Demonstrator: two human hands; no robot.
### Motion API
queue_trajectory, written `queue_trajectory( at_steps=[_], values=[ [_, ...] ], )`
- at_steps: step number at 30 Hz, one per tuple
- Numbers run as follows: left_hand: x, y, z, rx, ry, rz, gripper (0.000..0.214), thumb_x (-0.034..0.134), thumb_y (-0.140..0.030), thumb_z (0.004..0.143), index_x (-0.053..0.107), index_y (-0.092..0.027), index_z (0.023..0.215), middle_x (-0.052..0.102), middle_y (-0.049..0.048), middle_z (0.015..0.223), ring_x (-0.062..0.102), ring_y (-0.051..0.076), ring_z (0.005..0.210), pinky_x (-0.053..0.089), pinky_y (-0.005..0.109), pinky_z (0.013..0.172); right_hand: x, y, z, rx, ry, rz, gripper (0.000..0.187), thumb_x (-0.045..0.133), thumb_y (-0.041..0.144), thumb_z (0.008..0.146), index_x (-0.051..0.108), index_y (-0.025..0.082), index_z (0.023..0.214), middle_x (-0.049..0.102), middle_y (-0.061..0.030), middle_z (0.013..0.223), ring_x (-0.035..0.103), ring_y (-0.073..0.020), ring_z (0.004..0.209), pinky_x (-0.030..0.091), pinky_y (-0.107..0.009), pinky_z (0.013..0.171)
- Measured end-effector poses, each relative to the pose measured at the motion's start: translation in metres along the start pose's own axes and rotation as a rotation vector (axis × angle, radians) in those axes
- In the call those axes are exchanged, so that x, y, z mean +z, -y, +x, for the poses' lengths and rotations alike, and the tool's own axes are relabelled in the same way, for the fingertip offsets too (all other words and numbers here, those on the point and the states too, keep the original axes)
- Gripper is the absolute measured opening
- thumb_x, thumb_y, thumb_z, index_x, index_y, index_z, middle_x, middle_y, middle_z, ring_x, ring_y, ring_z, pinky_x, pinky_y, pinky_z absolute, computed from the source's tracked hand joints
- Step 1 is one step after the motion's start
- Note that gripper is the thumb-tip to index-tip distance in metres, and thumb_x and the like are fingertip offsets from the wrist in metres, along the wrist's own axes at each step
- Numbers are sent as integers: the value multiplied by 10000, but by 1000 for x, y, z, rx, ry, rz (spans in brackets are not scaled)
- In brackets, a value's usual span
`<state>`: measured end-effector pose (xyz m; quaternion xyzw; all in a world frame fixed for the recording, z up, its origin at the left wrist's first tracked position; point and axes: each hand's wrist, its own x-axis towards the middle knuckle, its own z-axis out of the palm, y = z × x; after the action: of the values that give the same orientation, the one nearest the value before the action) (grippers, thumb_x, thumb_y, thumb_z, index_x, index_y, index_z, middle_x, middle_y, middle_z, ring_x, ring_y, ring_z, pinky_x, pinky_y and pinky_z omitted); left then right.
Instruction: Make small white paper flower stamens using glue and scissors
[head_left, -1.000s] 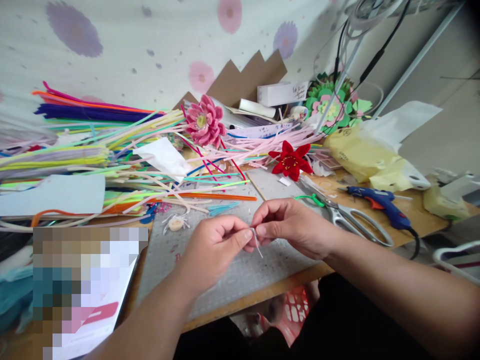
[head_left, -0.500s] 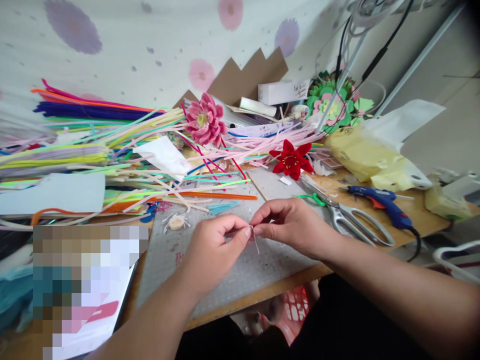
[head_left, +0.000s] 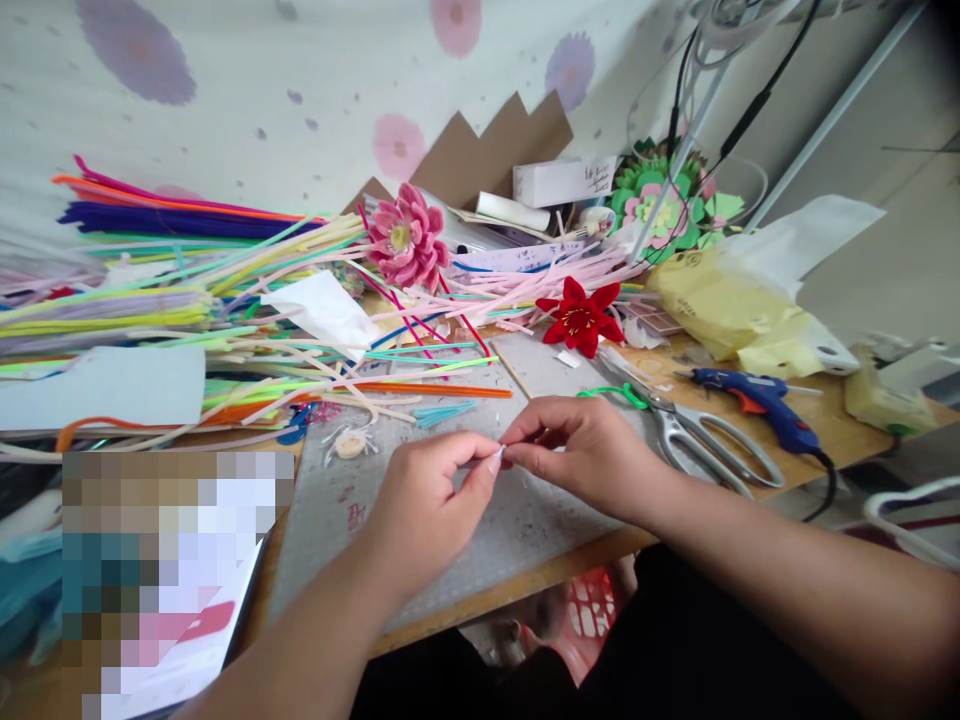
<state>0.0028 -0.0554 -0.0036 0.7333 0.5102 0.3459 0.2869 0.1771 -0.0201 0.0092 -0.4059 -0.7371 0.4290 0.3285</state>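
Over the grey mat (head_left: 487, 555), the left hand (head_left: 426, 500) and right hand (head_left: 589, 458) pinch thumb to forefinger, fingertips nearly meeting. Between them they grip a small pale piece (head_left: 500, 452) (mostly hidden).

1. Cutting mat (head_left: 322, 570): grey, flecked with reddish and dark marks.
2. Small piece (head_left: 499, 453) above the mat: whitish.
3. Star-shaped flower (head_left: 581, 318) at the mat's back edge: deep red, yellow-flecked centre.
4. Layered flower (head_left: 405, 237) behind the mat: pink, pale yellow centre.
5. Glue gun (head_left: 781, 408) right of the mat: blue, orange-red trigger.
6. Fuzzy stem bundle (head_left: 172, 218) left beyond the mat: dark blue.
7. Backdrop (head_left: 300, 145) behind the mat: white, purple-and-pink blossom print.
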Motion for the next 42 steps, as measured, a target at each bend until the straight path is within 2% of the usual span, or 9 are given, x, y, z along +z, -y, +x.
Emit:
queue_trajectory(
  at_steps=[5, 10, 15, 18, 24, 31, 37, 42],
  values=[
    [1, 4, -2, 76, -44, 97, 166, 521, -211, 866, 682, -194, 828, 707, -14, 745, 625, 127, 667, 447, 237, 630, 1, 1, -1, -51, -31, -122, 74, 653, 148, 760, 716, 169, 726, 725, -18, 692, 640, -117, 606, 489, -218, 569],
    [2, 4, -2, 95, -72, 91, 143, 541, -173, 832, 682, -195, 815, 712, -19, 750, 635, 129, 680, 451, 237, 645, 3, -1, -3, -183, -93, -255, 112, 632, 76, 743, 704, 155, 714, 700, -9, 676, 614, -100, 595, 458, -197, 557],
    [1, 2, 1, 38, -62, 24, 124, 553, -190, 822, 669, -196, 778, 688, -28, 738, 612, 126, 682, 445, 242, 656, 5, -3, -3, -325, -139, -387, 106, 628, 59, 739, 684, 144, 709, 688, -16, 681, 616, -110, 619, 455, -208, 589],
    [-1, 2, 2, -8, -26, -27, 156, 533, -212, 834, 640, -190, 722, 631, -32, 663, 561, 121, 634, 423, 243, 619, 5, -2, -3, -390, -146, -445, 99, 627, 56, 738, 674, 135, 701, 682, -26, 677, 615, -122, 626, 453, -220, 598],
    [-4, 5, 3, -94, 54, -195, 235, 511, -291, 858, 589, -183, 664, 550, -30, 611, 496, 123, 610, 387, 243, 576, 5, 0, -5, -483, -149, -458, 95, 620, 70, 752, 657, 120, 680, 657, -40, 645, 597, -134, 605, 454, -234, 578],
    [-1, 8, 4, -159, 49, -332, 249, 511, -299, 871, 613, -184, 674, 581, -31, 624, 514, 119, 618, 386, 234, 592, 7, -1, -7, -598, -195, -483, 107, 584, 59, 784, 676, 92, 743, 662, -80, 691, 604, -162, 647, 487, -266, 598],
    [0, 8, 5, -193, 26, -411, 245, 520, -275, 878, 633, -191, 677, 612, -37, 644, 530, 109, 629, 393, 221, 604, 7, -4, -10, -691, -227, -632, 123, 576, 91, 828, 692, 100, 787, 678, -90, 749, 596, -178, 684, 497, -297, 621],
    [1, 7, 4, -208, 24, -516, 267, 528, -273, 881, 617, -182, 646, 609, -30, 640, 522, 110, 631, 396, 223, 604, 5, -2, -12, -774, -202, -731, 164, 550, 126, 872, 700, 86, 819, 676, -98, 751, 579, -183, 684, 509, -317, 623]
  ],
)
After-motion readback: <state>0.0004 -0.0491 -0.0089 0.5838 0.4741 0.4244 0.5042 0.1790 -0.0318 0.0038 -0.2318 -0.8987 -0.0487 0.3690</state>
